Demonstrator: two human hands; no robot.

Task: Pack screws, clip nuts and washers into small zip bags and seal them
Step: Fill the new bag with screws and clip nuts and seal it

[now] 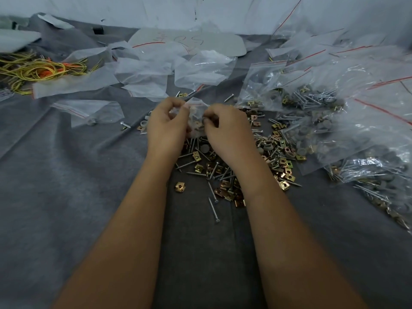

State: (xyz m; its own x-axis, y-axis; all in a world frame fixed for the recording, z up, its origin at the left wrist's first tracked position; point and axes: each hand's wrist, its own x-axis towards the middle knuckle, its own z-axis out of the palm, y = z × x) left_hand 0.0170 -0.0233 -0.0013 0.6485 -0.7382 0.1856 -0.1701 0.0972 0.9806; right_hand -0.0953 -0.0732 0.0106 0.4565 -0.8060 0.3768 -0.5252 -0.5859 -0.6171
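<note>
A small clear zip bag (196, 112) with a red seal line hangs between my two hands above the grey cloth. My left hand (167, 123) pinches the bag's top left edge. My right hand (225, 128) pinches a small grey washer at the bag's mouth on its right side. Some parts show dimly inside the bag. Under and around my hands lies a loose pile of screws, brass clip nuts and grey washers (225, 172). One clip nut (180, 186) and one screw (214, 209) lie apart, nearer to me.
Large clear bags of mixed screws, nuts and washers (312, 112) are heaped at the right. Empty zip bags (142, 74) are scattered at the back, one small bag (93, 112) at the left. Yellow and orange ties (40, 70) lie far left. The grey cloth (66, 186) covers the surface.
</note>
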